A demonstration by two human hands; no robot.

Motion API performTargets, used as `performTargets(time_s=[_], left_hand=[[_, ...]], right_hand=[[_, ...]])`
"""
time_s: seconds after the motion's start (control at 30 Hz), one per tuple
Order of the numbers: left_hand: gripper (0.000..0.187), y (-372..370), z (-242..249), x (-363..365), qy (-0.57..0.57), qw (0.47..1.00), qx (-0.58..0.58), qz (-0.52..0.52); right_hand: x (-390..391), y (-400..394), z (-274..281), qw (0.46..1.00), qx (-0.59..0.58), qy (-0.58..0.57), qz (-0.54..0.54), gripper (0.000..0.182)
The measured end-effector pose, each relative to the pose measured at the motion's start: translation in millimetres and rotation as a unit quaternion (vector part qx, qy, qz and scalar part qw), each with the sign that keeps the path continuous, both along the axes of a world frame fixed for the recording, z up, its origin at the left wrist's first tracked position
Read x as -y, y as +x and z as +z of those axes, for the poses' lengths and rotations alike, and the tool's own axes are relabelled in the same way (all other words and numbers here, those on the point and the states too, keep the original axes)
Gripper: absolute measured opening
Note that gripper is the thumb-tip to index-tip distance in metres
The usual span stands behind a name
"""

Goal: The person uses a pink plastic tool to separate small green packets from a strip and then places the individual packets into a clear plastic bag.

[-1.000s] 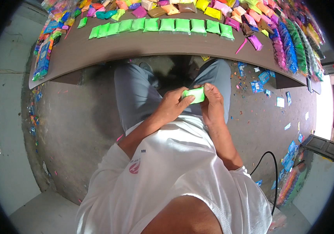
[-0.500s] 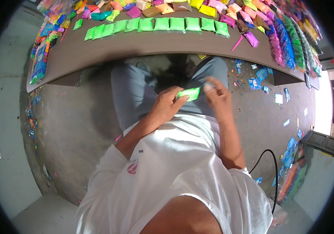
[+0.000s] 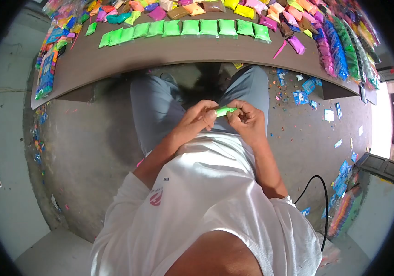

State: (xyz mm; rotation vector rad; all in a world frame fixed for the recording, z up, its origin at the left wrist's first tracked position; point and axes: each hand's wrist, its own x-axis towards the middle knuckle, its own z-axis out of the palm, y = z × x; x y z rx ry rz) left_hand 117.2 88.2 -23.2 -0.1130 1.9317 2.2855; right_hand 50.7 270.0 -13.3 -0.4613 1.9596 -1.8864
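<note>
I see the left hand and right hand together, both pinching a green packet above the lap

Bare table edge before green packets

Left hand and right hand, fingers pinched together.

— Right hand? 
— Back on the green packet, after lifting off a moment ago.
— And the packet? 
— Turned edge-on now, pinched at both ends, left hand closer in.
</note>
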Motion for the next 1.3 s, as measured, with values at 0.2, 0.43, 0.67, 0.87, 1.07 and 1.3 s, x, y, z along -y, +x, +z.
performTargets(time_s=[0.2,0.43,0.67,0.87,1.07,1.3], left_hand=[[0.054,0.3,-5.3,8.6,0.031,0.996,0.077,-0.03],[0.04,-4.7,-4.3,4.6,0.016,0.998,0.059,-0.015],[0.032,-3.5,-6.9,5.7,-0.025,0.997,0.077,-0.007],[0.033,-2.0,-5.4,6.5,0.048,0.994,0.093,0.009],[0.037,-3.3,-5.8,3.5,0.105,0.986,0.123,0.044],[0.037,-4.0,-11.2,4.5,0.111,0.987,0.108,0.04]], right_hand=[[4.9,3.3,-7.7,0.998,-0.05,-0.036,0.019,0.02],[1.7,2.1,-10.8,0.998,-0.049,-0.02,0.021,0.031],[-3.9,-4.5,-13.0,0.982,-0.172,0.079,0.014,0.034],[-1.0,-0.8,-7.8,0.999,-0.036,-0.018,0.008,0.029],[1.1,-1.0,-9.8,0.999,-0.016,0.034,0.023,0.02],[3.2,-1.0,-0.6,0.997,0.07,-0.012,0.044,0.021]])
